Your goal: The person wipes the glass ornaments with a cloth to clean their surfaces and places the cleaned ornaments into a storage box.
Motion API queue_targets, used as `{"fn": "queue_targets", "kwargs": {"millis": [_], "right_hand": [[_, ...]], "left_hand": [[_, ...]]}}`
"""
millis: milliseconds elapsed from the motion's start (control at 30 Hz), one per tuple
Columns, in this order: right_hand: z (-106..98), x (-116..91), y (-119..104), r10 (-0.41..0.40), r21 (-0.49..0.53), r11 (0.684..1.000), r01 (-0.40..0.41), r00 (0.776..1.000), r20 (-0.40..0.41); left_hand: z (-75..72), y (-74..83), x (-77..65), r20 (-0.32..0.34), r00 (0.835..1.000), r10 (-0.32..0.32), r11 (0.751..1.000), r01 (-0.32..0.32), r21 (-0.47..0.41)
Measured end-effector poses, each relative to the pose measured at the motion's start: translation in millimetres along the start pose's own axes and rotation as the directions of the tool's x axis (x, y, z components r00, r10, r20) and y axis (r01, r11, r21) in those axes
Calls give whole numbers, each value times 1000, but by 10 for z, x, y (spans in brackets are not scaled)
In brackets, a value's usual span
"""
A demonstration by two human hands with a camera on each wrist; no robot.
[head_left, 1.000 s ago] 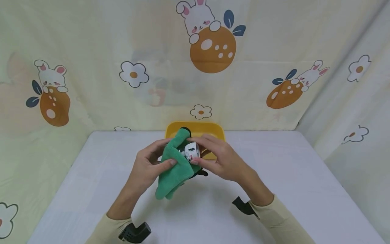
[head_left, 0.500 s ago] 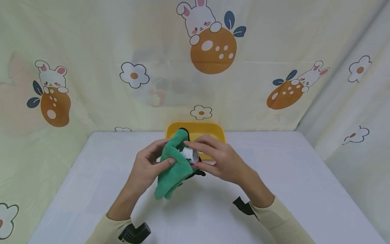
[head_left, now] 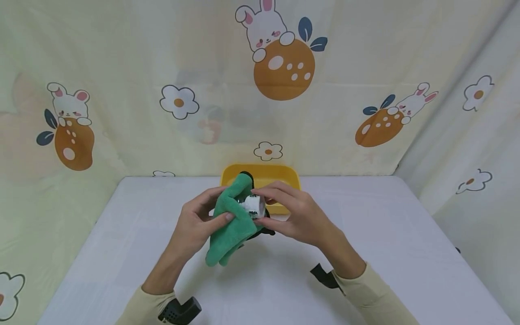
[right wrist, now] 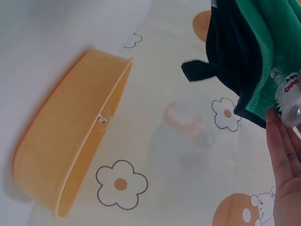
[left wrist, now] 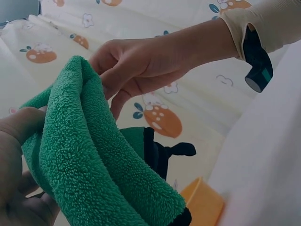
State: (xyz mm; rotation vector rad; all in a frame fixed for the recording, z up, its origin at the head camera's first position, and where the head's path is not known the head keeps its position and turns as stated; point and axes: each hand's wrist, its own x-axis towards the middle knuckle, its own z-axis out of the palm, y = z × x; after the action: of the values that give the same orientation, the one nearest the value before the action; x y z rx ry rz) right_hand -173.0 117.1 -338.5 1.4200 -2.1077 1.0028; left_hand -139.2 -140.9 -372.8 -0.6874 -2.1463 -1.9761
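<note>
My left hand (head_left: 203,214) grips a green towel (head_left: 233,225) with dark trim, its thumb pressing on top of the folds. A small stemmed glass (head_left: 254,206) with dark and red print lies with its narrow end in the towel. My right hand (head_left: 292,207) pinches the wide end of the glass between thumb and fingers. In the right wrist view the printed glass (right wrist: 288,101) sits at the right edge against the towel's inner side. The left wrist view shows the towel (left wrist: 84,155) covering the glass, with the right hand (left wrist: 146,61) behind it.
A yellow bin (head_left: 260,169) stands at the back of the white table (head_left: 162,262), behind the hands. A small, partly hidden clear thing with print (right wrist: 102,119) shows inside it. A printed curtain (head_left: 345,54) hangs right behind the table.
The glass has turned in the right hand's fingers, so its print now faces differently. The right fingers shifted slightly on it. The left hand and towel stay nearly in place.
</note>
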Motion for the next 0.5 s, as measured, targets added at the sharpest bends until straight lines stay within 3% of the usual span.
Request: {"fn": "queue_targets", "kwargs": {"millis": [200, 367, 500], "right_hand": [[35, -12, -17, 91, 90, 992, -89, 996, -21], [59, -17, -24, 150, 94, 985, -146, 988, -34], [56, -4, -56, 239, 79, 968, -237, 971, -26]], "left_hand": [[-8, -2, -10, 7, 1000, 24, 1000, -24, -9], [-5, -1, -16, -3, 999, 41, 999, -41, -15], [7, -2, -20, 5, 998, 65, 998, -64, -27]]}}
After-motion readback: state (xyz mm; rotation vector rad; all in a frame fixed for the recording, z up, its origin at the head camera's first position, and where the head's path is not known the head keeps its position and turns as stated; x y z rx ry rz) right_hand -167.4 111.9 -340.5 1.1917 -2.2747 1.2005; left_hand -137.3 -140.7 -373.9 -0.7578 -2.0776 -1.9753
